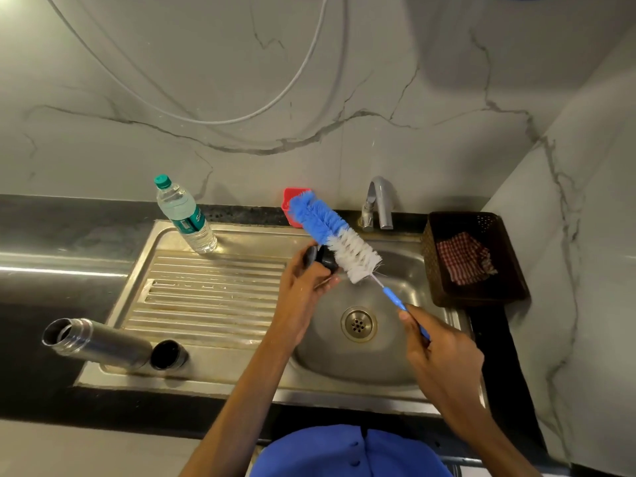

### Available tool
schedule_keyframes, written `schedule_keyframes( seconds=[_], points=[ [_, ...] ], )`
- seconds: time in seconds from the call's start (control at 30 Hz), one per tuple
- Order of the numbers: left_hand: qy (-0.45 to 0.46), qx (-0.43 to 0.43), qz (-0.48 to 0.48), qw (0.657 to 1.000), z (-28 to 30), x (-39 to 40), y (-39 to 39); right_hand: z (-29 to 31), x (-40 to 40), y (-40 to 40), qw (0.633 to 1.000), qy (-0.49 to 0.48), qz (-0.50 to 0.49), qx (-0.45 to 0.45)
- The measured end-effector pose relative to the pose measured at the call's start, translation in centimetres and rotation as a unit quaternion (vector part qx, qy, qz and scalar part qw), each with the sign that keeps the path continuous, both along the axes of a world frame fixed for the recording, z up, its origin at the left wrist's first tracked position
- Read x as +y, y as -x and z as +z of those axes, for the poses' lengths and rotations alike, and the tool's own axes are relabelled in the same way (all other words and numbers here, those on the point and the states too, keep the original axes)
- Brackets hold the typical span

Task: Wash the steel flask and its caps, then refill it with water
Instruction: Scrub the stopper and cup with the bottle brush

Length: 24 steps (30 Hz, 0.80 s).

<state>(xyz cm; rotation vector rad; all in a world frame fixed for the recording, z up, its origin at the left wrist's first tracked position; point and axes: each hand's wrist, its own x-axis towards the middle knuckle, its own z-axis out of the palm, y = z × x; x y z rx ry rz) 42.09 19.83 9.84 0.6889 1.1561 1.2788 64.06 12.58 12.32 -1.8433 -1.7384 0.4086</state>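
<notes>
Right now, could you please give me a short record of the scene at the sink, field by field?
left hand: holds black inner cap over the sink basin
right hand: grips bottle brush by its blue handle
brush bristles: against the cap
steel flask: open, on the drainboard
outer cap: beside the flask
water bottle: capped, on the drainboard
tap: no water seen
</notes>
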Motion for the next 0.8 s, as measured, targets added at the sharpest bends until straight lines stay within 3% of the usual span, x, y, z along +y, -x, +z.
schedule_keyframes(
  seconds=[0.07, 0.4, 0.57, 0.7, 0.8],
  points=[
    [0.024, -0.048, 0.034, 0.998, -0.1, 0.5, 0.3, -0.2, -0.5, 0.3, 1.0, 0.006, 0.006, 0.013],
    [0.057, -0.13, 0.105, 0.984, 0.3, 2.2, 0.0, -0.6, -1.2, 1.6, 0.999, -0.003, 0.046, 0.023],
    [0.047, -0.163, 0.11, 0.979, 0.4, 1.6, -0.1, -0.5, -0.5, 1.4, 0.998, -0.017, 0.015, 0.051],
    [0.05, -0.257, 0.089, 0.961, 0.0, 1.5, 0.3, -0.7, -0.8, 1.8, 0.997, -0.027, 0.038, 0.055],
    [0.066, -0.227, 0.055, 0.97, 0.1, 1.0, 0.0, -1.2, -0.4, 1.8, 0.998, -0.018, 0.011, 0.055]
  ],
)
